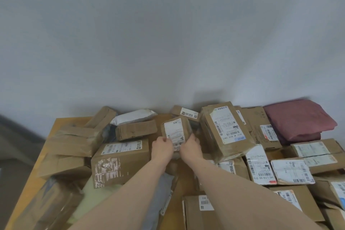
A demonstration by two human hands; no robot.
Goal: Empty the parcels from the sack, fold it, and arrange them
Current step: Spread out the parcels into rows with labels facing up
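While both your hands hold the small box (176, 132) label-up at its near corners, left hand (162, 148) and right hand (190, 148) each curl their fingers round an edge, so the grip is clamped on it and the label stays readable. It hangs over mid-counter (56, 123), among loose parcels. Folded maroon sack (298, 119) sits far right, out of the way. Labelled boxes (261, 164) lie flat on the right, likely the sorted side.

Around the one folded maroon sack (300, 117) at the far right of the counter (46, 147) lie some twenty cardboard parcels (121, 162), one white plastic mailer (133, 115), two hands (162, 148).
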